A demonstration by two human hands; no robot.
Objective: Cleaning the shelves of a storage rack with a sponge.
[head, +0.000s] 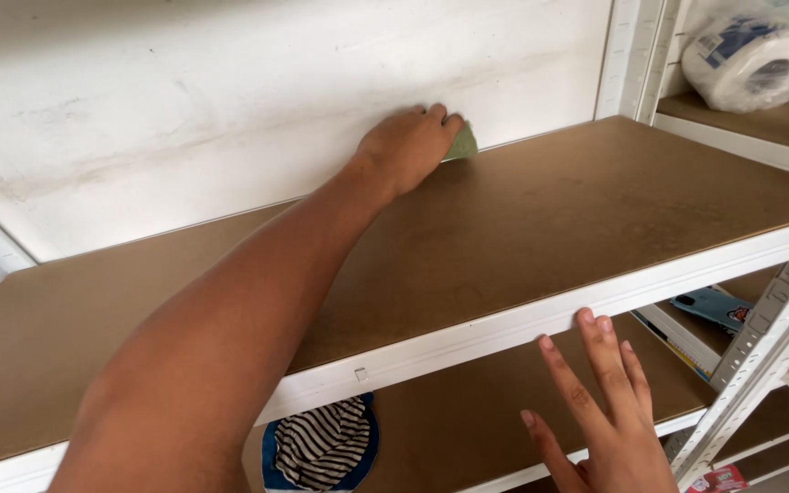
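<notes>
My left hand point(405, 146) reaches to the back of a brown shelf board point(541, 228), where the board meets the white wall point(230, 100). It presses a small green cloth or sponge point(463, 143), mostly hidden under the fingers. Down at the lower right, my right hand point(600, 411) is held with fingers spread. Its fingertips touch or come close to the white metal front rail point(468, 342) of the shelf, and it holds nothing.
A wrapped roll of white paper point(752, 57) lies on the neighbouring shelf at top right. On the lower shelf are a striped cloth with a blue rim point(321, 445) and a blue object point(714, 306). A white perforated upright point(760, 351) stands at right.
</notes>
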